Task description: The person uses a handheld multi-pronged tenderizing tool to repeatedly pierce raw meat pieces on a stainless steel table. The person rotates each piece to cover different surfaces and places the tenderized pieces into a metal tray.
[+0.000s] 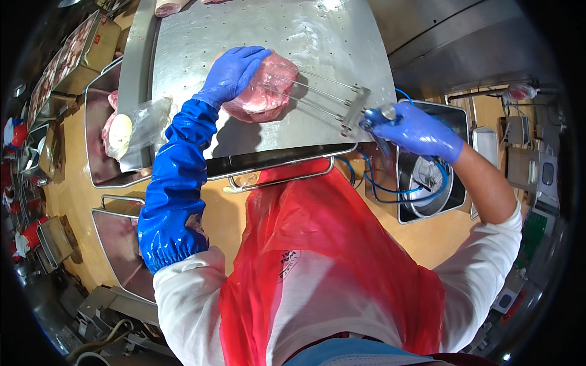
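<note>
A round chunk of raw pink meat (264, 91) rests on the perforated steel worktop (329, 55). My left hand (235, 73), in a blue glove, is curved over its upper left side with the fingers together, gripping it. In my gloved right hand (422, 131) is a multi-needle injector (357, 111), held by its handle to the right of the meat. Its several long, thin needles point left and reach the meat's right side; how deep the tips sit, I cannot tell. A blue hose (400, 201) hangs below my right hand.
Metal bins stand on the left, the nearer-to-worktop one (91, 140) holding meat. At the right, a black-rimmed bin (462, 183) contains a round steel pot (427, 204). A metal rail (287, 179) runs along the worktop's front. More meat (170, 7) lies at the far edge.
</note>
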`<state>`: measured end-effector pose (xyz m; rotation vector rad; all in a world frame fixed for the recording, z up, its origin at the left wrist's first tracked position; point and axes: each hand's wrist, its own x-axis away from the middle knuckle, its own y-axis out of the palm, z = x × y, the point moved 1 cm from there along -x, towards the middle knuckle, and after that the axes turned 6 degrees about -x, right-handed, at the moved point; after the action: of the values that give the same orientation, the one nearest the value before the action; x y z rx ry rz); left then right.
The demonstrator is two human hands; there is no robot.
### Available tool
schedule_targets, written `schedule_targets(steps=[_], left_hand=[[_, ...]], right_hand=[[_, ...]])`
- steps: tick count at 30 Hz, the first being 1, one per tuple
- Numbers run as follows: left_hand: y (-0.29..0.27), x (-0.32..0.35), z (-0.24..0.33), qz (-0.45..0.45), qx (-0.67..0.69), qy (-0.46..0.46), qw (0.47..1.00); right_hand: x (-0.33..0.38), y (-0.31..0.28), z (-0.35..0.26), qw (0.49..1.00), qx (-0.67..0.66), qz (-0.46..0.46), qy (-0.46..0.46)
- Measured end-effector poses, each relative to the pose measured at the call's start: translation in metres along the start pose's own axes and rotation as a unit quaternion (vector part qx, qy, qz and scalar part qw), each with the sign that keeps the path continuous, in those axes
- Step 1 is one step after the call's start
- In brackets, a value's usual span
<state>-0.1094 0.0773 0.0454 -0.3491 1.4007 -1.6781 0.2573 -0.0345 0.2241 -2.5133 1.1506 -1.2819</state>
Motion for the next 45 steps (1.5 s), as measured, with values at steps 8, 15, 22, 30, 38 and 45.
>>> schedule_targets(steps=[8, 15, 22, 30, 38, 45], left_hand=[[0.009, 0.006, -0.004, 0.038, 0.028, 0.019, 0.999], [0.002, 0.004, -0.002, 0.059, 0.010, 0.030, 0.998], [0.008, 0.002, 0.019, 0.059, -0.031, 0.004, 0.998], [0.002, 0.004, 0.020, 0.060, -0.036, 0.015, 0.997], [-0.002, 0.004, 0.029, 0.051, -0.028, 0.003, 0.998], [0.004, 0.000, 0.045, 0.082, -0.121, 0.022, 0.989]], right_hand=[[-0.064, 0.003, -0.032, 0.988, 0.133, -0.038, 0.070], [-0.119, 0.022, -0.015, 0.995, 0.083, -0.052, -0.020], [-0.130, 0.027, 0.028, 0.992, 0.040, -0.121, 0.018], [-0.101, 0.032, 0.023, 0.995, 0.024, -0.083, 0.046], [-0.097, 0.029, 0.022, 0.994, 0.052, -0.092, 0.023], [-0.099, 0.034, 0.026, 0.994, -0.031, -0.096, -0.029]])
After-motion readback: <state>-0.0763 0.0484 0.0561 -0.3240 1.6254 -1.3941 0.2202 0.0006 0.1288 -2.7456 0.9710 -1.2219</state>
